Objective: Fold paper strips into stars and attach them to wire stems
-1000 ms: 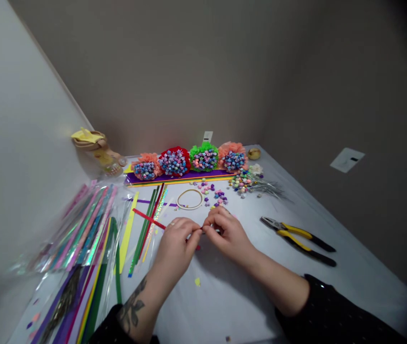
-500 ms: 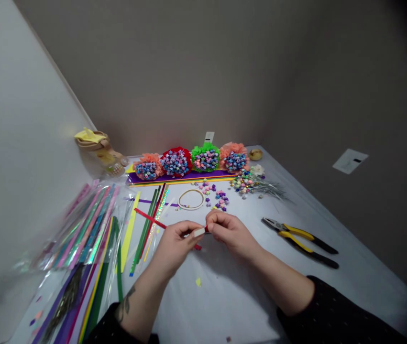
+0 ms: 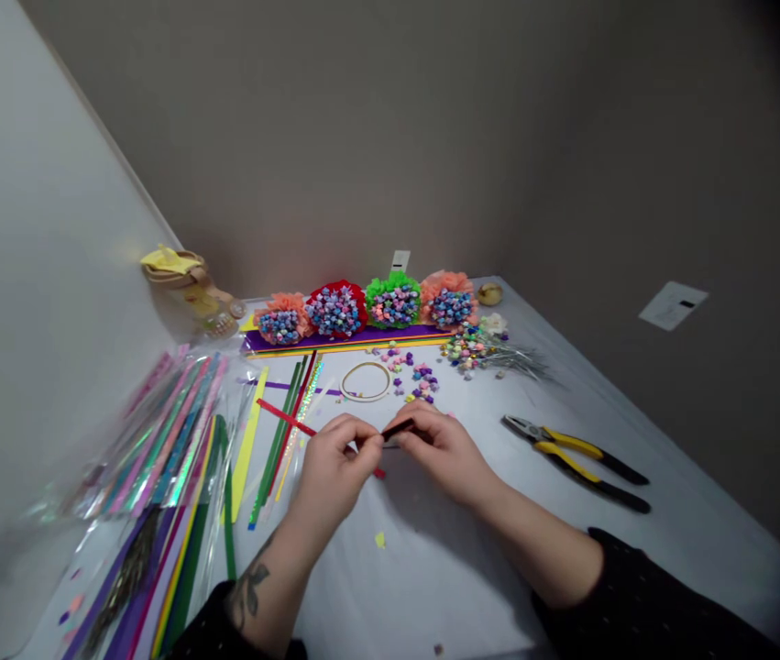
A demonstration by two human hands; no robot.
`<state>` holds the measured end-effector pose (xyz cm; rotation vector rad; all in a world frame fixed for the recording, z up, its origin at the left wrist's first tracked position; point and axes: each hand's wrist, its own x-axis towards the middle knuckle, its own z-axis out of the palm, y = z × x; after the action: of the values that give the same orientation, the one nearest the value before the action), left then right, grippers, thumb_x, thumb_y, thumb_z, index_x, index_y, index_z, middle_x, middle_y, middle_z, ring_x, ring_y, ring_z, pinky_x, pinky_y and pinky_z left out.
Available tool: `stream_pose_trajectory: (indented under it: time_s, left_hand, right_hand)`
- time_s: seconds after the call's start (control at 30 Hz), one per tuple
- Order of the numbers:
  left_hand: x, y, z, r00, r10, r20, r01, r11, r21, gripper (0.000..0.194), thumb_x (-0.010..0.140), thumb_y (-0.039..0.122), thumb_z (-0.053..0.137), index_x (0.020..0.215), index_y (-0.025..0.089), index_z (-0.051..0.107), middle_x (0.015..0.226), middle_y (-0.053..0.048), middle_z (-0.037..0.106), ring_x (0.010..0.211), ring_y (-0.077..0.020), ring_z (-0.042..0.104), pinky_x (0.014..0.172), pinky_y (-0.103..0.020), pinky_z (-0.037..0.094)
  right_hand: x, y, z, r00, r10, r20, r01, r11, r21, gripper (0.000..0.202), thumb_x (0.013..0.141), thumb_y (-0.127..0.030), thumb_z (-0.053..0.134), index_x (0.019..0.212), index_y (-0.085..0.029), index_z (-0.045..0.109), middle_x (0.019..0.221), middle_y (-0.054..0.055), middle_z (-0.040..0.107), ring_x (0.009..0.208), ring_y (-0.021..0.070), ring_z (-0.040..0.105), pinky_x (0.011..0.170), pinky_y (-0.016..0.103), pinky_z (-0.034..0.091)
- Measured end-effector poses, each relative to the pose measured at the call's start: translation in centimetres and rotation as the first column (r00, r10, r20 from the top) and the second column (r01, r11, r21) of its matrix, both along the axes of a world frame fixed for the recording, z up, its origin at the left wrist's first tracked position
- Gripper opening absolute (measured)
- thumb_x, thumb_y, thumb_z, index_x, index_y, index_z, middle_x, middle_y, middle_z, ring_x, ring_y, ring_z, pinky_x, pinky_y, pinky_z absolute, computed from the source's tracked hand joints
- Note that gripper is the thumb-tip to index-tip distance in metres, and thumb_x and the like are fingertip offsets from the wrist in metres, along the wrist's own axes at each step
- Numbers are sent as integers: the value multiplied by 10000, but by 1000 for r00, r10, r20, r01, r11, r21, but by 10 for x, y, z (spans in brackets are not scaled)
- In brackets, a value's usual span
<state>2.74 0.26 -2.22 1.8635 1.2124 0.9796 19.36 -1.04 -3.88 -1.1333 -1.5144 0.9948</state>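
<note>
Between my two hands is a narrow dark red paper strip (image 3: 399,428), seen partly edge-on. The fingertips of my left hand (image 3: 340,461) pinch its left end. My right hand (image 3: 445,451) is closed on the other end, its thumb and forefinger pressed together. Most of the strip is covered by fingers. Behind my left hand a red strip (image 3: 284,417) lies across green strips (image 3: 281,440); I cannot tell whether it joins the held one. Just beyond the hands lie a pale hoop (image 3: 365,381) and small paper stars (image 3: 423,378).
Pliers (image 3: 575,458) with yellow and black handles lie to the right. At the left are plastic packets of paper strips (image 3: 170,431). Several star-filled paper flowers (image 3: 336,312) line the back, beside silvery wire stems (image 3: 523,360). A brown wedge sandal (image 3: 190,284) stands back left.
The strip's pale side showed between my fingers before; now its dark red side shows, stretched toward my right hand. Both hands stay in nearly the same place.
</note>
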Motion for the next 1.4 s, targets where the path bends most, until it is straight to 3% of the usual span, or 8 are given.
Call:
stream_pose_trajectory:
  time_s: [0.1,0.37,0.53,0.67,0.77,0.93,1.17,1.4]
  left_hand:
    - [0,-1,-4,997,17,-72,-10,994,105,126,797,150,549,695,170,621,698,-11,611,664,-130,580,559,-214,433]
    - [0,-4,-8,989,-57,-135,80,982,174,118,843,136,523,755,177,591,744,-12,589,711,-132,560,627,-232,434]
    - [-1,-5,-8,988,-44,-151,86,956,282,102,850,129,527,778,174,584,746,-22,587,726,-142,566,642,-244,445]
    - [-2,-8,-9,986,-29,-166,96,905,414,76,855,132,537,817,171,590,757,-35,599,743,-153,566,670,-266,463]
    - [-3,-10,-8,985,-35,-169,114,867,484,65,849,113,552,843,162,594,766,-44,610,756,-158,564,683,-274,471]
    - [-3,-10,-6,983,-58,-172,143,833,535,80,851,95,557,894,151,596,789,-53,620,764,-156,565,689,-270,481]
    - [-6,-7,-8,978,-92,-188,170,875,453,96,880,106,515,891,167,589,805,-41,615,776,-148,575,689,-261,483]
    - [-7,-4,-8,993,48,-107,6,893,450,113,886,128,504,921,182,597,852,-41,629,831,-155,586,753,-280,479]
  right_hand:
    - [-2,0,-4,999,-34,-40,31,996,-79,157,763,-204,588,914,-195,627,816,20,591,675,134,530,611,262,444]
    - [0,1,4,996,-35,79,38,999,-32,102,777,-198,541,680,-183,568,723,12,551,710,150,528,671,288,421]
    - [-5,-2,-2,987,-160,23,161,985,-60,180,749,-224,602,903,-197,514,788,-2,516,658,134,488,561,252,406]
    - [-8,-10,-3,933,-351,84,325,919,223,239,736,-172,645,910,-214,487,835,2,477,683,139,477,562,259,408]
    - [-6,-15,1,912,-365,189,247,854,457,89,796,-137,611,812,-208,560,838,25,497,781,169,510,664,305,440]
    - [-2,-15,4,908,-323,266,125,816,565,118,833,-98,578,883,-203,600,829,39,541,789,174,526,706,324,450]
    - [5,-6,7,963,-83,258,-53,875,481,114,811,-83,539,807,-186,587,819,37,526,795,155,539,700,279,453]
    - [2,1,6,1000,-8,9,8,1000,-1,138,794,-203,558,658,-181,564,734,15,523,701,137,520,658,268,431]
